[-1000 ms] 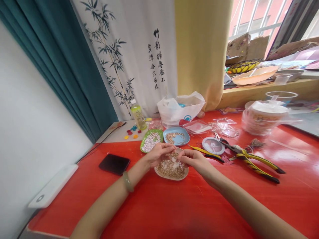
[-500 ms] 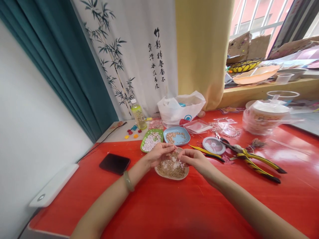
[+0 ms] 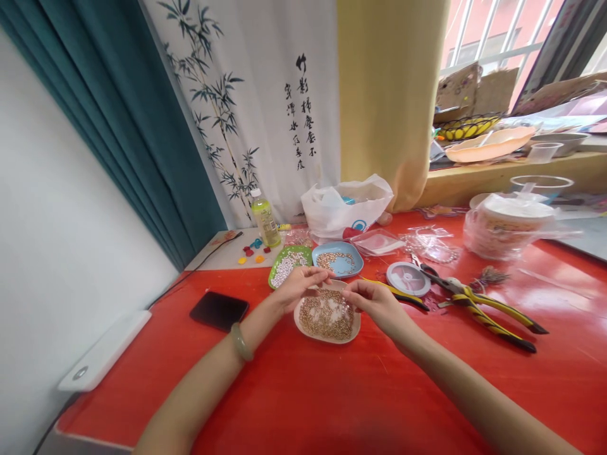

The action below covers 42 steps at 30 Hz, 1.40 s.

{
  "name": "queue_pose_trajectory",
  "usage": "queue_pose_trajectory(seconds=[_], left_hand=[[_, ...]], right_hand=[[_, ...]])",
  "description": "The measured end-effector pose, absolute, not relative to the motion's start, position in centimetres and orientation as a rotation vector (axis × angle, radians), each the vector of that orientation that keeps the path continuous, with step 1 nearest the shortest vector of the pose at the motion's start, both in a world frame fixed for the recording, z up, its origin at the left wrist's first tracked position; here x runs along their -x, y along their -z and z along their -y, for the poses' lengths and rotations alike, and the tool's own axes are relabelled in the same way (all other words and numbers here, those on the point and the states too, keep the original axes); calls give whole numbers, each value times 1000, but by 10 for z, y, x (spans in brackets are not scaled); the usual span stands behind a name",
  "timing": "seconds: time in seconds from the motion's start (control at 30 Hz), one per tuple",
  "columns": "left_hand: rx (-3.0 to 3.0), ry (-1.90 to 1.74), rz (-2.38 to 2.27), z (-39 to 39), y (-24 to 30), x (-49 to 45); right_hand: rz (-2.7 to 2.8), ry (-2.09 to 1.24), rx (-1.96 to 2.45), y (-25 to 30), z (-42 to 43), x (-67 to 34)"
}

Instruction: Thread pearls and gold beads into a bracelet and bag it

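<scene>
Over a white plate of small gold beads, both hands are raised with a small gap between them. My left hand has thumb and forefinger pinched together; what lies in the pinch is too small to name. Also pinched is my right hand, at the plate's right edge, its fingertips on something tiny that I cannot make out. Just behind the hands stand a green dish with white beads and a blue dish holding a few gold beads.
Right of the plates lie a spool, yellow-handled tweezers and pliers. A phone rests at left. Behind are a bottle, a white plastic bag and a plastic-wrapped tub.
My hands have drawn slightly apart and my left hand has risen a little. More of the gold beads on the white plate shows between them.
</scene>
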<state>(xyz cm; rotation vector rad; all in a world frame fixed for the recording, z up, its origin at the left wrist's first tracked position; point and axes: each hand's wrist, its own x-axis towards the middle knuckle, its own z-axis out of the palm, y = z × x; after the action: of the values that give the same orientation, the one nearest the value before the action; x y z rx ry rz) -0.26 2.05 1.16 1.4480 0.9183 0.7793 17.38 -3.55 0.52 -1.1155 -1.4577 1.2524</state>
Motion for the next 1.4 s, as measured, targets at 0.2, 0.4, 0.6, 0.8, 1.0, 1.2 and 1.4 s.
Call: queue_pose_trajectory(seconds=[0.2,0.4,0.6,0.8,1.0,1.2,1.4], left_hand=[[-1742,-934,-1150,-52,-8,13],[-2052,-794,-1166,-78,-4,-11],[-2273,-535,-1215,-93,-11,-37],[-2402,-321,-1237,-96,-13,-48],[-2500,-261,-1242,-100,-10,-51],[-2572,-248,-1253,-96,-14,-54],[-2528,-302,-1224,-93,-15,-56]], right_hand=[[1430,-1241,1127,-6,35,-175],[1471,-1287,1110,2,35,-170],[1506,-1328,1114,4,40,-164],[1502,-1347,1124,4,38,-164],[1494,-1352,1123,6,37,-164],[1487,-1341,1133,4,38,-163],[1482,-1338,1143,4,37,-162]])
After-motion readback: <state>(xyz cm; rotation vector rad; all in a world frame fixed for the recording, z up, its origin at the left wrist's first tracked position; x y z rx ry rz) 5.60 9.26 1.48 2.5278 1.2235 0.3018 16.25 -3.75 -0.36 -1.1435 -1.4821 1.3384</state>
